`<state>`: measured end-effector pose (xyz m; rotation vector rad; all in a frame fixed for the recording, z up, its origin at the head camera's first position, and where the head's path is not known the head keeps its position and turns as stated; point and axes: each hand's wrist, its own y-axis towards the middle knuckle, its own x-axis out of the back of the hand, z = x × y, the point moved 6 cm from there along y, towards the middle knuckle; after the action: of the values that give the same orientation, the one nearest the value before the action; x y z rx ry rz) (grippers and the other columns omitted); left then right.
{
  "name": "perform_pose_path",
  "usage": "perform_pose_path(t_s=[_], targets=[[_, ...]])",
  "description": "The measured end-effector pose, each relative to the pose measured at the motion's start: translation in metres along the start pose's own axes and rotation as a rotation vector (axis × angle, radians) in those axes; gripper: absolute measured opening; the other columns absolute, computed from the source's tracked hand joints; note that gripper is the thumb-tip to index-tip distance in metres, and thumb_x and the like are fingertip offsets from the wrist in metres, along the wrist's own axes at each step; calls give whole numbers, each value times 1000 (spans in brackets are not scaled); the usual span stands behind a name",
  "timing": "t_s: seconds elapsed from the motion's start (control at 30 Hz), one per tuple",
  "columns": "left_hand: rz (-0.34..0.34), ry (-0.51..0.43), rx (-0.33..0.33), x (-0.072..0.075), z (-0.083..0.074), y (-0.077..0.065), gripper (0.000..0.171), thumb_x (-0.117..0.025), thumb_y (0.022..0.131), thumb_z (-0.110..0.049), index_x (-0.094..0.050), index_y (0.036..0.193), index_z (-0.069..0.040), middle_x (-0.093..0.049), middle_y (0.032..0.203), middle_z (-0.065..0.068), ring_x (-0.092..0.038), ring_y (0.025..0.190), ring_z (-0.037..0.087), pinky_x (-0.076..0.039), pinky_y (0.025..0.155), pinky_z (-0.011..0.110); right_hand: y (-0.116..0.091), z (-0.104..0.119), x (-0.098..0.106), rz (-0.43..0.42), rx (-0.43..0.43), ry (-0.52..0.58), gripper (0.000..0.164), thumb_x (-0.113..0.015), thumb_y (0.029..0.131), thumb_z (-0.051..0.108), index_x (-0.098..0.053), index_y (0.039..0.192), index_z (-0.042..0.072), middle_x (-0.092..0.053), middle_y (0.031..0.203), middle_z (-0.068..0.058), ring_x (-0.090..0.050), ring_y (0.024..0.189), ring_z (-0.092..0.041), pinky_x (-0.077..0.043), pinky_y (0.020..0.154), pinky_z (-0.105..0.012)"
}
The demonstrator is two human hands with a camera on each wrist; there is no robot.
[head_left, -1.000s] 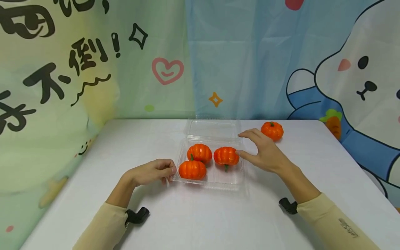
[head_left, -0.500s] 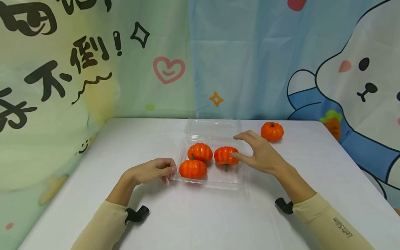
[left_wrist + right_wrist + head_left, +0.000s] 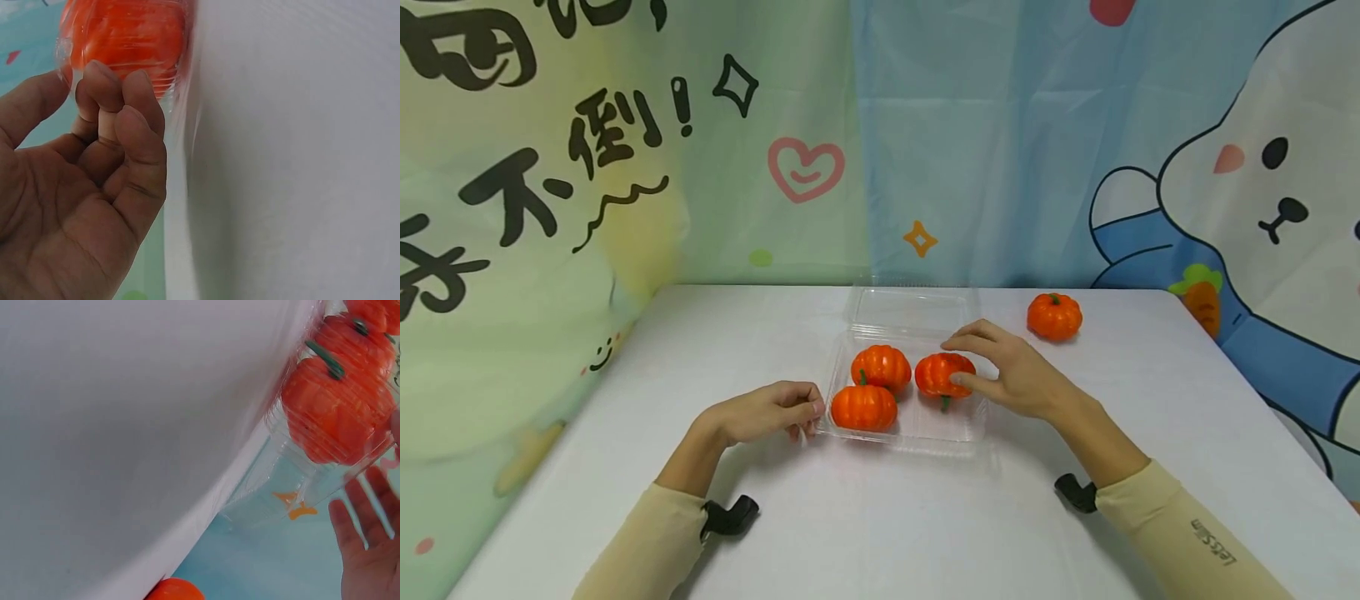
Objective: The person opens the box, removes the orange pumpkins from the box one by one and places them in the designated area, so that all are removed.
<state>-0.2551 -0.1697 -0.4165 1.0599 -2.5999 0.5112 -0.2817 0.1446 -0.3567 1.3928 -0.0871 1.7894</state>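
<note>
An open clear plastic clamshell container [image 3: 925, 429] holds three small orange pumpkins with green stems: one at the back left [image 3: 880, 367], one at the front left [image 3: 863, 408] and one at the right [image 3: 938, 375]. My left hand [image 3: 775, 412] pinches the container's left rim between thumb and fingers, as the left wrist view [image 3: 94, 169] also shows. Over the right side of the container, my right hand [image 3: 1018, 375] reaches around the right pumpkin. Its thumb overlaps the pumpkin's front, and its fingers are spread behind it, fairly straight in the right wrist view [image 3: 372, 544].
Another orange pumpkin [image 3: 1055, 317] sits on the white table [image 3: 880, 525] toward the back right, beyond the right hand. The container's raised clear lid [image 3: 913, 307] lies back toward the table's far edge. A printed curtain [image 3: 985, 150] hangs behind the table.
My right hand has moved left and slightly down, from the container's right edge to around the right pumpkin. The left hand stays at the left rim.
</note>
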Motion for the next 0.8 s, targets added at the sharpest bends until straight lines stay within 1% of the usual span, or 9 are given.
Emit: perform_pose_path(t_s=[0.1, 0.17, 0.27, 0.37, 0.47, 0.57, 0.63, 0.73, 0.8], targets=[[1, 0, 1, 0, 0, -1, 20, -50, 108, -18, -59, 102, -1, -63, 90, 9, -60, 89, 28, -55, 78, 33, 0, 6, -3, 23, 91, 13, 31, -77, 92, 8, -73, 122, 15, -61, 125, -6, -63, 111, -23, -57, 91, -42], [3, -5, 4, 0, 0, -1, 20, -50, 107, -18, -59, 102, -1, -63, 90, 10, -60, 89, 28, -55, 79, 33, 0, 9, -4, 37, 137, 10, 31, -75, 92, 4, -76, 120, 15, -61, 125, -8, -64, 110, -24, -58, 89, -41], [3, -12, 7, 0, 0, -1, 21, -50, 108, -19, -59, 102, 0, -63, 90, 10, -60, 90, 29, -55, 79, 34, 0, 10, -6, 59, 159, -4, 32, -74, 92, 3, -77, 120, 16, -61, 126, -10, -64, 112, -27, -57, 89, -43], [5, -6, 11, -1, 0, -1, 23, -49, 108, -21, -59, 101, -1, -64, 90, 10, -60, 90, 29, -54, 81, 34, 1, 11, -8, 99, 135, -16, 33, -77, 91, 9, -76, 124, 17, -60, 130, -10, -62, 116, -28, -56, 94, -45], [10, -2, 13, -1, -1, -2, 25, -47, 109, -22, -59, 99, -2, -65, 89, 11, -60, 91, 28, -54, 82, 35, 1, 12, -10, 149, 106, -41, 44, -82, 88, 15, -72, 131, 16, -58, 137, -10, -57, 125, -29, -52, 101, -49], [13, -4, 14, -2, -2, -2, 27, -46, 110, -23, -59, 98, -2, -65, 89, 11, -59, 91, 28, -54, 83, 35, 1, 12, -14, 195, 72, -53, 59, -86, 84, 14, -65, 139, 15, -54, 145, -12, -50, 134, -33, -49, 106, -52], [11, -2, 12, -2, -2, -2, 27, -45, 110, -23, -59, 98, -2, -65, 89, 11, -59, 90, 29, -54, 82, 35, 1, 12, -16, 219, 44, -45, 66, -87, 82, 13, -62, 142, 15, -51, 149, -12, -47, 137, -34, -48, 107, -52], [10, 0, 10, -2, -3, -2, 27, -45, 110, -22, -59, 98, -2, -65, 89, 11, -60, 90, 28, -54, 82, 35, 1, 11, -19, 246, 7, -25, 68, -87, 81, 10, -60, 144, 15, -49, 151, -11, -46, 139, -35, -48, 107, -52], [8, -1, 14, -1, -2, -2, 27, -45, 110, -23, -59, 99, -2, -65, 89, 11, -60, 91, 28, -54, 82, 35, 3, 12, -21, 255, -11, -21, 69, -87, 81, 9, -60, 144, 16, -50, 150, -10, -47, 137, -34, -49, 106, -51]])
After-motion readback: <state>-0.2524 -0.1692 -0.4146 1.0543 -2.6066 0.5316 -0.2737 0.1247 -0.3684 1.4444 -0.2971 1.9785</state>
